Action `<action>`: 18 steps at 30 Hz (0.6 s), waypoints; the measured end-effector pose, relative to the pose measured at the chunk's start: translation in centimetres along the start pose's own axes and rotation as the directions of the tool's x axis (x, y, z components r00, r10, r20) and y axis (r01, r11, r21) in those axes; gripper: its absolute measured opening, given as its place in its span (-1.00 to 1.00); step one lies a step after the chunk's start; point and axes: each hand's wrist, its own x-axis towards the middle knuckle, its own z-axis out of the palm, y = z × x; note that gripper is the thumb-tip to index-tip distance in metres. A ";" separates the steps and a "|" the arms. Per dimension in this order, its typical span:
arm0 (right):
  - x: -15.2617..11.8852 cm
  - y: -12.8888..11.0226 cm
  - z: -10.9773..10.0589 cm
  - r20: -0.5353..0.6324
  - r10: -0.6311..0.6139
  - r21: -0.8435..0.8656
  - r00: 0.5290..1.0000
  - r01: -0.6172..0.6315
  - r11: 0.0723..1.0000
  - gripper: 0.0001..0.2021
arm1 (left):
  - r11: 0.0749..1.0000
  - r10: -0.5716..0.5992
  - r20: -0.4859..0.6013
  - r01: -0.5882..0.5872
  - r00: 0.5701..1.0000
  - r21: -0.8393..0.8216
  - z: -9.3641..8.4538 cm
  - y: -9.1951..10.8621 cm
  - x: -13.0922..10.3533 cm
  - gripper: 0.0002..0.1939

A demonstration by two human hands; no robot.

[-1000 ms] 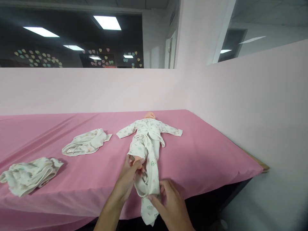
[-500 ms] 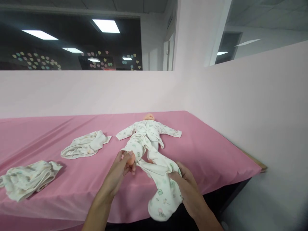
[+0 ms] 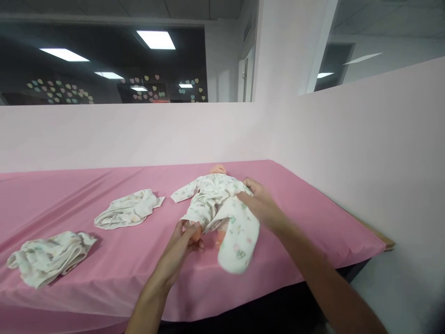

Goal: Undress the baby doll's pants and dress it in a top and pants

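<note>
A baby doll (image 3: pixel 218 170) lies on its back, head toward the wall, in a white patterned top (image 3: pixel 212 183). White patterned trousers (image 3: pixel 202 206) cover one of its legs, on the left. My left hand (image 3: pixel 184 239) is closed round the foot at the end of that leg. The other foot (image 3: pixel 220 235) shows bare beside the loose trouser leg (image 3: pixel 239 236). My right hand (image 3: pixel 259 202) grips the loose cloth up by the doll's waist, and the closed end of that leg hangs down toward me.
A pink sheet (image 3: pixel 139 250) covers the table. Two folded patterned cloths lie on the left, one farther back (image 3: pixel 130 209) and one nearer the front edge (image 3: pixel 52 257). Pale walls (image 3: pixel 139 134) with windows stand behind and to the right.
My right hand has moved up and away from me, carrying the loose trouser leg from the table's front edge toward the doll's waist. My left hand stays at the foot.
</note>
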 end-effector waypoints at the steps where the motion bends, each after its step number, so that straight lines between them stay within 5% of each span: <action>1: 0.9 0.4 -0.9 0.002 -0.024 -0.059 1.000 0.024 0.998 -0.85 | 1.000 -0.007 -0.006 0.007 1.000 -0.025 0.2 -0.3 -0.1 -0.60; 6: 1.7 3.8 -3.7 0.034 -0.102 -0.364 0.994 0.107 0.925 -0.90 | 0.959 0.007 -0.144 -0.048 0.990 -0.280 1.2 -2.4 -0.5 -0.66; 10: -1.4 6.6 -4.4 0.053 -0.001 -0.357 0.999 0.020 0.934 -0.88 | 0.930 -0.057 -0.101 0.016 0.993 -0.368 1.2 -4.3 -1.1 -0.62; 12: -3.5 7.7 -4.1 0.084 0.040 -0.318 0.996 -0.011 0.948 -0.83 | 0.968 -0.084 -0.077 0.063 0.993 -0.243 0.6 -4.6 -1.6 -0.56; 14: -5.3 8.6 -3.5 0.143 0.035 -0.296 0.989 0.009 0.955 -0.74 | 0.998 -0.046 -0.168 0.053 0.985 0.038 0.0 -4.1 -2.0 -0.52; 16: -6.2 9.6 -2.7 0.194 0.018 -0.260 0.981 0.034 0.965 -0.67 | 0.937 0.099 -0.260 -0.002 0.961 0.349 -0.3 -2.8 -1.9 -0.51; 18: -5.9 10.4 -1.9 0.167 0.066 -0.185 0.984 -0.034 0.982 -0.63 | 0.832 0.251 -0.220 -0.094 0.943 0.547 0.2 -0.7 -0.9 -0.53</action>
